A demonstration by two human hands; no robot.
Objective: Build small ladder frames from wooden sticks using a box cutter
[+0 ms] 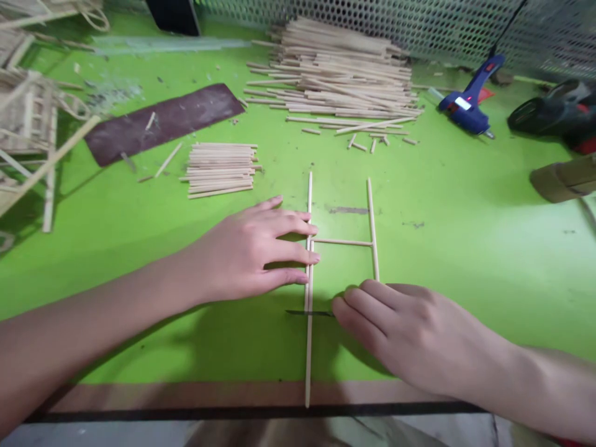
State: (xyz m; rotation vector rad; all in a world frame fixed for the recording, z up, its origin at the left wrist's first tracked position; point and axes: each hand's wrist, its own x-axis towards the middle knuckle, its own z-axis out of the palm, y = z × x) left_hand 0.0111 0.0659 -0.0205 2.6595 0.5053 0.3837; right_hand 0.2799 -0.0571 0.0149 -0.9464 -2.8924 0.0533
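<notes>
My left hand [261, 248] lies with fingers spread over two thin wooden sticks placed side by side; the longer stick [308, 360] reaches over the table's front edge. My right hand [400, 323] is closed, and a thin dark blade [321, 313] sticks out from its fingertips to the left, across the sticks. Its handle end is hidden in the fingers. Between the hands, a short crosspiece stick [342, 242] runs from the left sticks to an upright stick [371, 211], whose lower end disappears behind my right hand.
Short cut sticks [221, 167] lie in a bundle behind my left hand. Farther back are a large stick pile [344, 68], a brown sandpaper strip [167, 121] and a blue glue gun [470, 102]. A black power tool [549, 115] lies right; wooden frames [28, 118] stand left.
</notes>
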